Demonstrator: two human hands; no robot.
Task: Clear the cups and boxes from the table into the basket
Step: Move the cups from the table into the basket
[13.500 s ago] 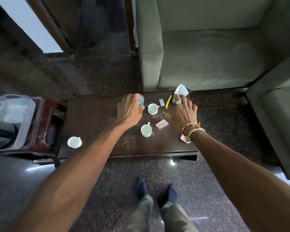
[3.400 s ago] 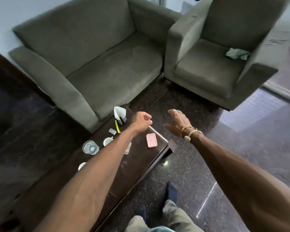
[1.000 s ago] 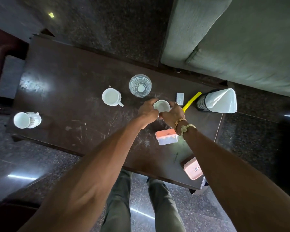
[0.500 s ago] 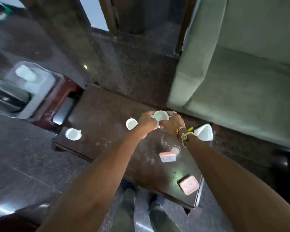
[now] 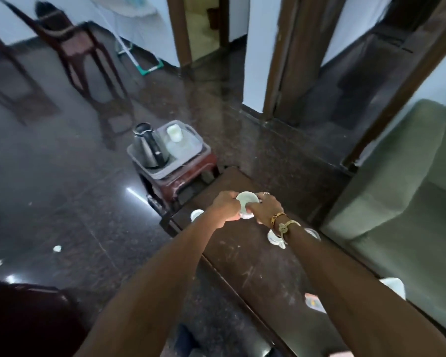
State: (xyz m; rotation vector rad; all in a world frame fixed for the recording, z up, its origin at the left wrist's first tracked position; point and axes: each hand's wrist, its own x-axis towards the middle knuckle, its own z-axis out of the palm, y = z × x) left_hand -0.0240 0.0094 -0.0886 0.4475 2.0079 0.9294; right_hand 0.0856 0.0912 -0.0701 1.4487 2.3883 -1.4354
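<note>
Well, left hand (image 5: 225, 206) and right hand (image 5: 264, 208) both curl round a smooth white cup (image 5: 247, 199) above the scratched dark surface (image 5: 255, 266). A steel kettle (image 5: 150, 148) crowds the grey plastic basket (image 5: 162, 174) beyond.

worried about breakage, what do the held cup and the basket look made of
The cup looks like glazed ceramic: smooth, white, thick-rimmed, though motion blur leaves it open. The basket seems to be matte grey plastic, judging by its moulded rim and handle slot.

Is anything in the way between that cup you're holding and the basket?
Nothing visible blocks it. The left hand and right hand hold the cup above the table; the basket sits beyond its end. A kettle fills the basket's left part, leaving room beside it.
</note>
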